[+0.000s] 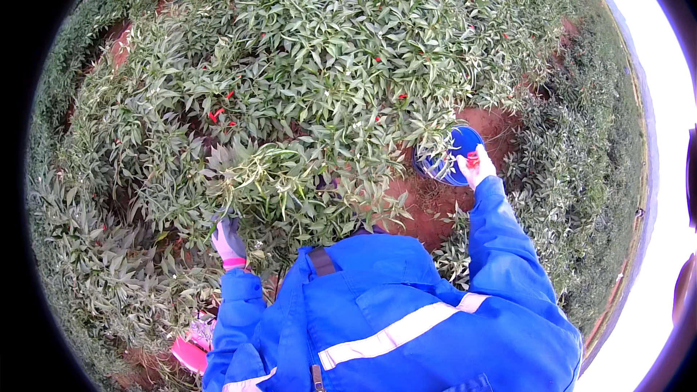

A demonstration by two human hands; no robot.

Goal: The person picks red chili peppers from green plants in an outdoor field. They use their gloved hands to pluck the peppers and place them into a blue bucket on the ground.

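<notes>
Across the red soil (435, 199), leafy green pepper plants (305, 72) with small red peppers (218, 112) fill the ground, and a leafy branch (435, 134) hangs over the blue bucket (459, 147), hiding part of it. At the bucket's near rim the right hand (475, 167) holds red peppers (473, 159) in closed fingers, while the left hand (229, 239), gloved, grips a bent stem (247, 174) low in the plants, well apart from the bucket.

Red soil (435, 207) shows between rows of leafy green plants (544, 174), beside a pink shoe (190, 352) below.
</notes>
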